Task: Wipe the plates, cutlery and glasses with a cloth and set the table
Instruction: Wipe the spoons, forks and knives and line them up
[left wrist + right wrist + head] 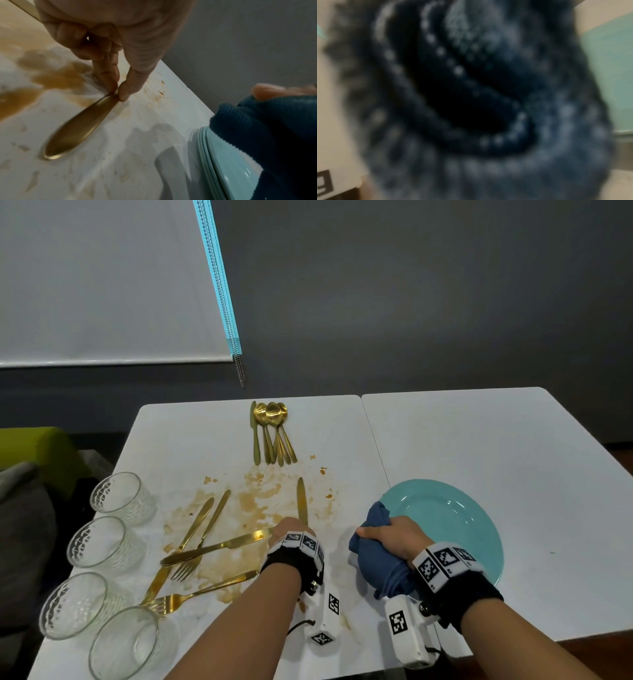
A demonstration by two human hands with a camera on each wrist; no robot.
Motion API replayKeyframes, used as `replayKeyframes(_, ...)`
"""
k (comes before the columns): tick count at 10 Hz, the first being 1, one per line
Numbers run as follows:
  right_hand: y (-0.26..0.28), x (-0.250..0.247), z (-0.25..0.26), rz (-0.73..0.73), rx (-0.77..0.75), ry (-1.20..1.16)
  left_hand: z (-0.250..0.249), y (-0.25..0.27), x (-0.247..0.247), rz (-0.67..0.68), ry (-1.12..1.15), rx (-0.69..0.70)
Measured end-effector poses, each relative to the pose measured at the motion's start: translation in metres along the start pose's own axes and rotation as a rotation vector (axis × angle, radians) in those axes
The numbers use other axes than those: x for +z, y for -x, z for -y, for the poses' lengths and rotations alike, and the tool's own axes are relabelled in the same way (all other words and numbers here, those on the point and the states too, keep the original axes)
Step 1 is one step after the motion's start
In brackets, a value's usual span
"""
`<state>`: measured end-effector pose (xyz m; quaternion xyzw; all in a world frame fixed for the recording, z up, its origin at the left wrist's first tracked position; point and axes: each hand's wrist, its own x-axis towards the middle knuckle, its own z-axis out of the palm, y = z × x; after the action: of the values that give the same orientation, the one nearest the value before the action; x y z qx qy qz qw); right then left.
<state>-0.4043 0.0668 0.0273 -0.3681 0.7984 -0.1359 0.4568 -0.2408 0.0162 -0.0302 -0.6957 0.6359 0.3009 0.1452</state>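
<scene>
My left hand (pixel 291 530) is low over the stained white table (pixel 479 440), and its thumb and fingertip (pixel 123 93) pinch one end of a gold knife (pixel 77 125) that lies flat. The head view shows this knife (pixel 301 498) pointing away from the hand. My right hand (pixel 394 535) grips a bunched blue cloth (pixel 373 542) against the left rim of a teal plate (pixel 452 518). The blurred cloth (pixel 471 94) fills the right wrist view, with the plate (pixel 607 81) at the right edge. That hand's fingers are hidden in the cloth.
Several clear glasses (pixel 102 539) stand along the table's left edge. Gold forks and knives (pixel 202 546) lie crossed in a brown spill (pixel 253 501). A neat bunch of gold spoons and a knife (pixel 272 433) lies at the far middle. A green seat (pixel 37 453) stands at the left.
</scene>
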Motion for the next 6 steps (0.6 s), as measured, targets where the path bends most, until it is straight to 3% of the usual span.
replayKeyframes(1,-0.002,0.002,0.002,0.017,0.006,-0.004,-0.004,0.010,-0.010,0.081,-0.426,0.232)
replayKeyframes(2,-0.005,0.003,0.004,0.026,0.007,0.002,-0.011,0.025,-0.019,0.195,-0.411,0.178)
replayKeyframes(6,-0.017,0.011,0.007,0.048,0.051,-0.060,-0.004,0.024,-0.016,0.174,-0.153,0.154)
